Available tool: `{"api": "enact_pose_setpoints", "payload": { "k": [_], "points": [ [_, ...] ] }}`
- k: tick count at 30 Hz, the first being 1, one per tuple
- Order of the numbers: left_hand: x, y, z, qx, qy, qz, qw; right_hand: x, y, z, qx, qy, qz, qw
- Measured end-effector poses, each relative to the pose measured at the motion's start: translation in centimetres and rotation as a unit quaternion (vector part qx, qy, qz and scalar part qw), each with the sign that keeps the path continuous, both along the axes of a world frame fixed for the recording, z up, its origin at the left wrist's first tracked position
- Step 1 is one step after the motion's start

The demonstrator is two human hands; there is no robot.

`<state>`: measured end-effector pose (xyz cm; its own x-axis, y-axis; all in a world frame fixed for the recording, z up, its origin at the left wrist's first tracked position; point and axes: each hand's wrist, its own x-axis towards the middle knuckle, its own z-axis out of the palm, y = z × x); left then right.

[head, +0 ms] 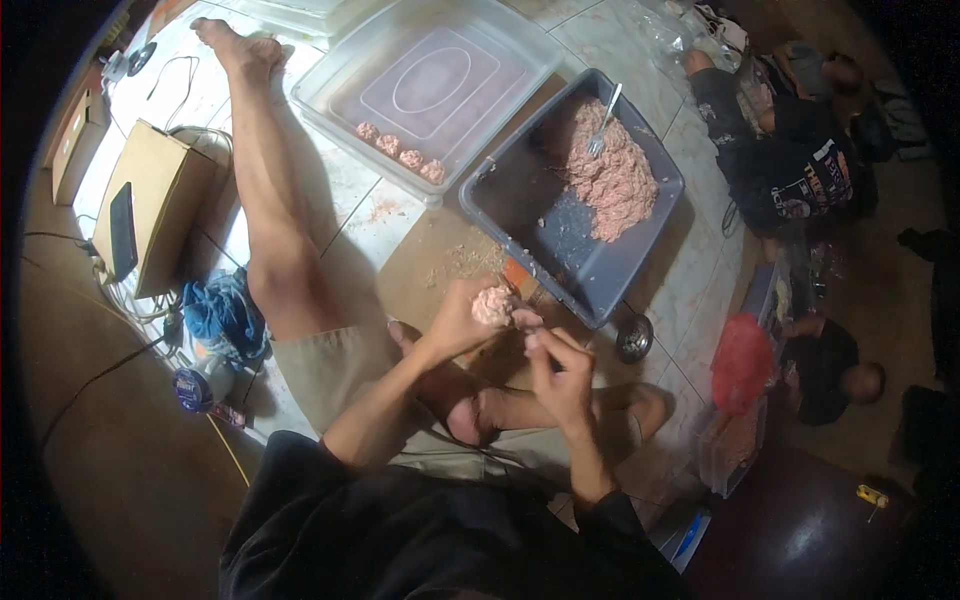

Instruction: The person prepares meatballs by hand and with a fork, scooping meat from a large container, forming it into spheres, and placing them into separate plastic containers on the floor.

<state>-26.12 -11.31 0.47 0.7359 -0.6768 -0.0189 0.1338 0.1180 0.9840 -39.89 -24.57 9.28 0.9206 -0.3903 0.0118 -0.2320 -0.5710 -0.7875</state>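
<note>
My left hand (459, 319) is closed around a rough pink ball of minced mixture (493, 305), which bulges from the top of the fist. Just right of it, my right hand (566, 367) has its fingers bent together by the left thumb. Whether anything thin is pinched there cannot be made out. Beyond the hands, a grey plastic tub (574, 292) holds a heap of pink minced mixture (611, 176). A metal fork (604, 124) rests on that heap. Several similar balls (399, 154) line the near edge of a translucent plastic container (420, 82).
Flattened cardboard (427, 244) with crumbs lies under the work. A small metal dish (634, 337) sits by the tub. On the left are a cardboard box (150, 202), a phone (124, 231), cables and a blue cloth (223, 315). Other people sit at right, near a red bag (742, 364).
</note>
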Motion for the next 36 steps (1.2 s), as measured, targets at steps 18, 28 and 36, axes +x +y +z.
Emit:
{"api": "enact_pose_setpoints", "payload": {
  "k": [18, 28, 36],
  "points": [
    [0.9, 0.2, 2.3, 0.119, -0.034, -0.019, 0.992, 1.2, 0.3, 2.2, -0.096, 0.055, -0.004, 0.994],
    [-0.8, -0.5, 0.7, 0.058, -0.004, 0.050, 0.997, 1.3, 1.7, 2.2, -0.085, 0.054, 0.023, 0.995],
    [0.3, 0.1, -0.4, 0.042, -0.053, 0.089, 0.994, 1.7, -0.3, 7.1, -0.093, 0.143, -0.013, 0.985]
  ]
}}
